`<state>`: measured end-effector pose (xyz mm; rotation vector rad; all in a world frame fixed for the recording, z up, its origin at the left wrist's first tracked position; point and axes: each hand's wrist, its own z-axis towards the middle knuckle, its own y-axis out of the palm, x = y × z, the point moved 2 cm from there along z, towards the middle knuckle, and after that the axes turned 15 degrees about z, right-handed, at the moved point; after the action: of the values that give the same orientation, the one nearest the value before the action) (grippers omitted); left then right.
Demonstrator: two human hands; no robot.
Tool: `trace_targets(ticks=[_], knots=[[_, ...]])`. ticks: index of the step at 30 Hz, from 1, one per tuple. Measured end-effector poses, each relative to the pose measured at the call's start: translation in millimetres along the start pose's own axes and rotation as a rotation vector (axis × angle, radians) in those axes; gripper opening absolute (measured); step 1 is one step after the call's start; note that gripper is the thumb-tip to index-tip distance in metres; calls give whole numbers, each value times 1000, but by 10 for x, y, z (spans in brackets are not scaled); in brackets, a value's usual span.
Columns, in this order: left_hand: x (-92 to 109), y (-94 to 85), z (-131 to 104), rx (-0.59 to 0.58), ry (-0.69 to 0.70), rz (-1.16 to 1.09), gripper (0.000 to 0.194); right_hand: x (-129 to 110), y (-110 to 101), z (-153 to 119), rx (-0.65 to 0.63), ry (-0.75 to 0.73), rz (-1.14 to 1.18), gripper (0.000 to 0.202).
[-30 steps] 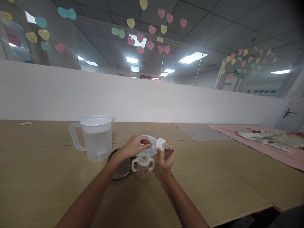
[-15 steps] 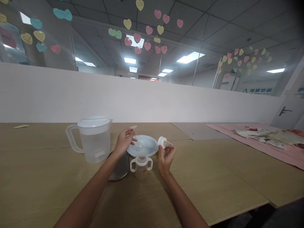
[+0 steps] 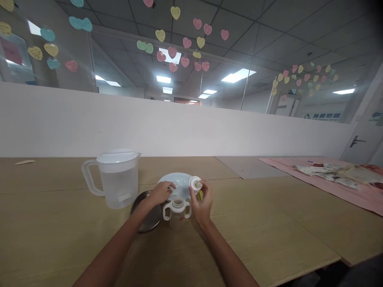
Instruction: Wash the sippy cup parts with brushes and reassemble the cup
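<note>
Above the handled baby bottle, the right hand grips a nipple cap; left hand, fingers loosely open, rests beside the pale plate.

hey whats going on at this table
A person sits at a wooden table working on a baby bottle. The right hand holds the bottle's white nipple cap just above the open, two-handled bottle, which stands on the table. The left hand rests at the edge of a pale plate behind the bottle. A lidded clear pitcher of water stands to the left, with a round metal lid lying flat beside the bottle.
</note>
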<state>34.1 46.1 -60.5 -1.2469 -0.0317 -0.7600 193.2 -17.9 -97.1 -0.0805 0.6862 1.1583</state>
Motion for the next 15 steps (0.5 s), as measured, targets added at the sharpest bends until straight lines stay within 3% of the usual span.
trace_targets(ticks=[5,8,11,15], knots=[[410,-293,-110,94,65,142,33,-47,12,24,-52,-95,-121,28],[758,-429,-231,16,215,87,40,-18,10,1,-77,-147,-145,36],[955,-414,-313,56,330,193,37,8,-5,-39,-122,-195,-175,47],[980,-295,-307,63,425,299,26,10,-42,-46,-195,-278,-212,49]])
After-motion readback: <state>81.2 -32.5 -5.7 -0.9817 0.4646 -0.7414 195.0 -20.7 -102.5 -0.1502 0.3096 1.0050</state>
